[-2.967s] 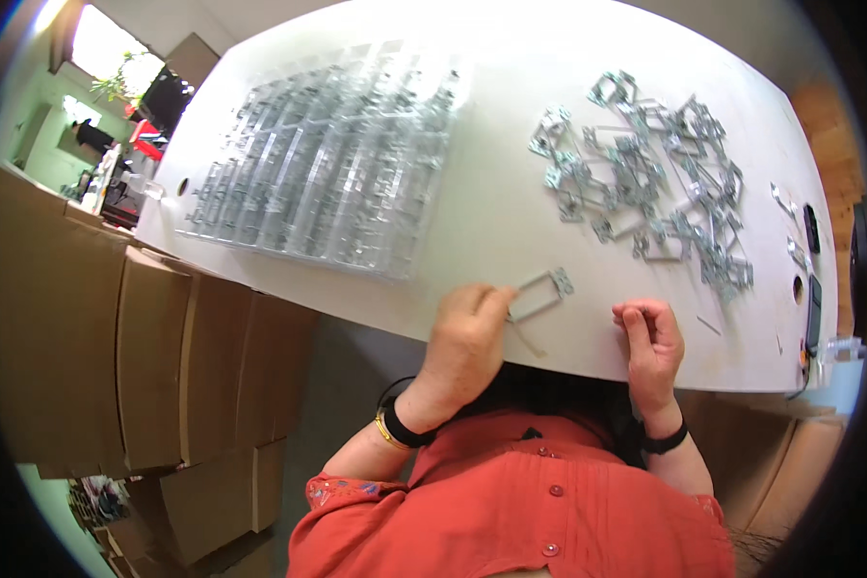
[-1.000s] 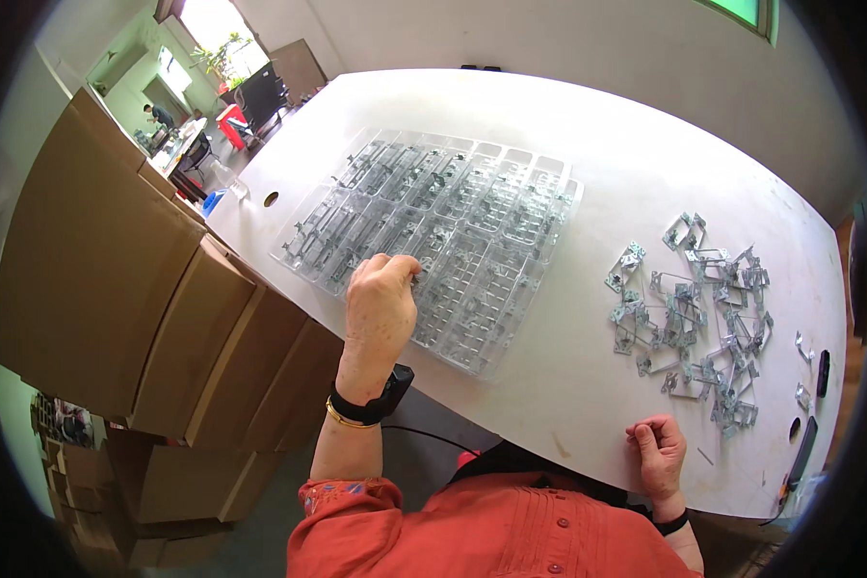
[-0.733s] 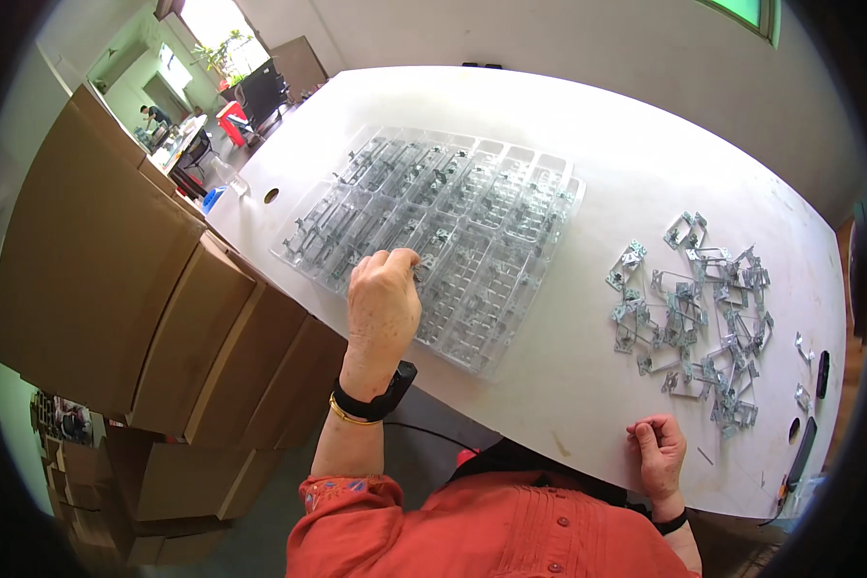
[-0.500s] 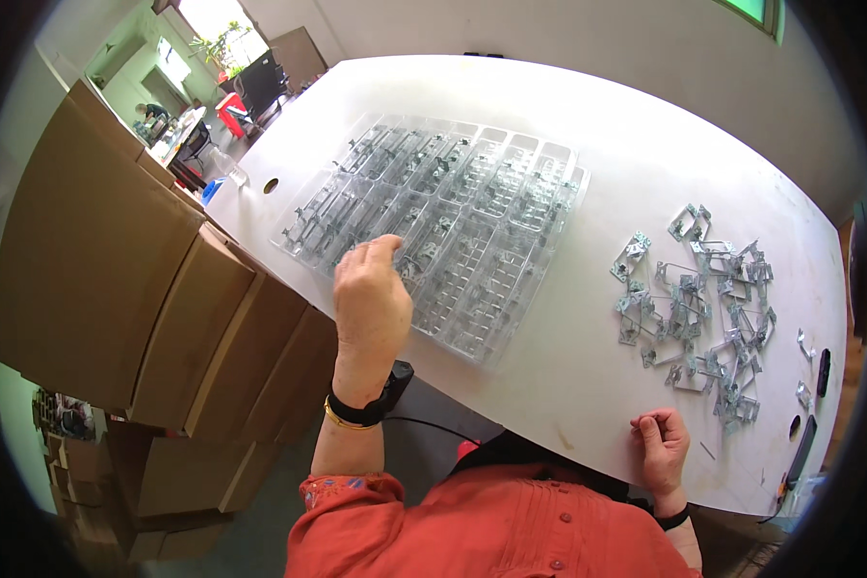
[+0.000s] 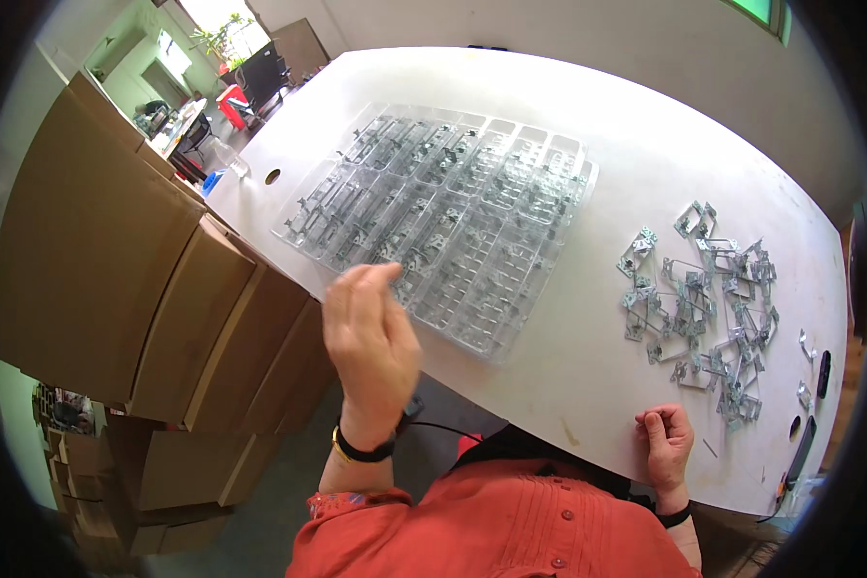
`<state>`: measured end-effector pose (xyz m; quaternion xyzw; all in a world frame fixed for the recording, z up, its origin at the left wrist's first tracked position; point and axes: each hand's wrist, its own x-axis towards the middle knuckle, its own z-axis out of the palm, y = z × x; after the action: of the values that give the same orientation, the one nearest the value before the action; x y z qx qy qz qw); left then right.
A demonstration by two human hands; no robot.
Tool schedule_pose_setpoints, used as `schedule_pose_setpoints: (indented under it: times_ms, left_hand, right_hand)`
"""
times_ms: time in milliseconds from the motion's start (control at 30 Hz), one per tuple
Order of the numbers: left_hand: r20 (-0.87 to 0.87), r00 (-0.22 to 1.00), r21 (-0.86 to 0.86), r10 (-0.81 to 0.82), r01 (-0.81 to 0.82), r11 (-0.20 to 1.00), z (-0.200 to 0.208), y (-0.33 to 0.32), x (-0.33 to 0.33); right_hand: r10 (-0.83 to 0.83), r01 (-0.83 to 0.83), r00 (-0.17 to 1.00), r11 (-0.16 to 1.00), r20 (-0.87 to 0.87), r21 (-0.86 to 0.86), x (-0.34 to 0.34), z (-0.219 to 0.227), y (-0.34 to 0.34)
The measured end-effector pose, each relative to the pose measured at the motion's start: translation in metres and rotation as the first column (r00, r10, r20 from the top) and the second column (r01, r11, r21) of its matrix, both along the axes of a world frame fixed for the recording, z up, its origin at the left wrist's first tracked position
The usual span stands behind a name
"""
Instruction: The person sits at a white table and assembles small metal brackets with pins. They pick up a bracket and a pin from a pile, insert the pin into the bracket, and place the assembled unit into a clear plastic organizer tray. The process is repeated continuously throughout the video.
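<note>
A clear plastic tray (image 5: 496,349) with two rows of compartments lies on the white table, with several metal brackets (image 5: 433,231) sorted into its compartments. My left hand (image 5: 371,337) hovers just off the tray's near left edge, slightly blurred, its fingers loosely bent and apart, with nothing visible in them. At the table's front edge rests my right hand (image 5: 665,445), its fingers curled in with the thumb over them; I see nothing in it. Ahead of that hand spreads a loose pile of silvery metal brackets (image 5: 694,303), some overlapping.
Large cardboard boxes (image 5: 96,260) stand stacked along the table's left side. Two small metal pieces (image 5: 806,390), a black object (image 5: 824,374) and a knife-like tool (image 5: 798,462) lie by the right edge. A clear bottle (image 5: 229,159) stands beyond the left corner.
My left hand has drawn back from the tray toward me, and its fingers no longer reach over the compartments. My right hand stays where it was.
</note>
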<state>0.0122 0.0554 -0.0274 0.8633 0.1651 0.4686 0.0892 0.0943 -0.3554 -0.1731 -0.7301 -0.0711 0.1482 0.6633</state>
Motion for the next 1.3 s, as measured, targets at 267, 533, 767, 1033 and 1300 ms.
schedule_pose_setpoints:
  times_ms: [267,533,767,1033,1300]
  left_hand:
    - [-0.070,0.658,-0.258,-0.750,0.714,0.651,-0.023,-0.107,0.008]
    - [-0.173,0.542,-0.364,-0.822,0.741,0.565,-0.075,-0.145,0.037]
    - [-0.266,0.503,-0.349,-0.822,0.745,0.569,-0.076,-0.180,0.064]
    - [-0.411,0.474,-0.385,-0.779,0.684,0.619,-0.076,-0.209,0.087]
    - [-0.523,0.548,-0.361,-0.653,0.552,0.752,-0.070,-0.204,0.124]
  right_hand:
    - [0.009,-0.010,1.000,1.000,-0.024,-0.011,-0.001,0.003,-0.002]
    - [0.076,-0.077,0.997,0.995,-0.026,-0.066,-0.009,0.013,-0.025]
    - [0.066,-0.071,0.997,0.987,-0.036,-0.144,-0.017,0.019,-0.062]
    - [-0.111,0.110,0.994,0.986,-0.002,-0.125,-0.023,0.022,-0.101]
    - [-0.166,0.166,0.986,0.986,-0.025,0.010,-0.025,0.008,-0.134]
